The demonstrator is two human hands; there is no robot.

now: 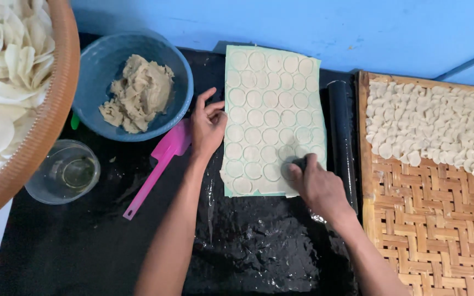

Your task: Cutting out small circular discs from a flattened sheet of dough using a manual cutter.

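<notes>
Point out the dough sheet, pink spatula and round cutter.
dough sheet (270,66), head view, upper middle of the sheet
pink spatula (172,143), head view, on its blade
round cutter (301,163), head view, dark top showing above the right hand (319,186)

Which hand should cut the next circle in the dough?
The right hand, probably: it already grips the small dark cutter pressed on the dough sheet. The left hand only rests at the sheet's edge.

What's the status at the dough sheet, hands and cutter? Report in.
Left hand flat on dough sheet edge. Right hand presses dark round cutter into bottom row. Black rolling pin alongside, apart.
</notes>
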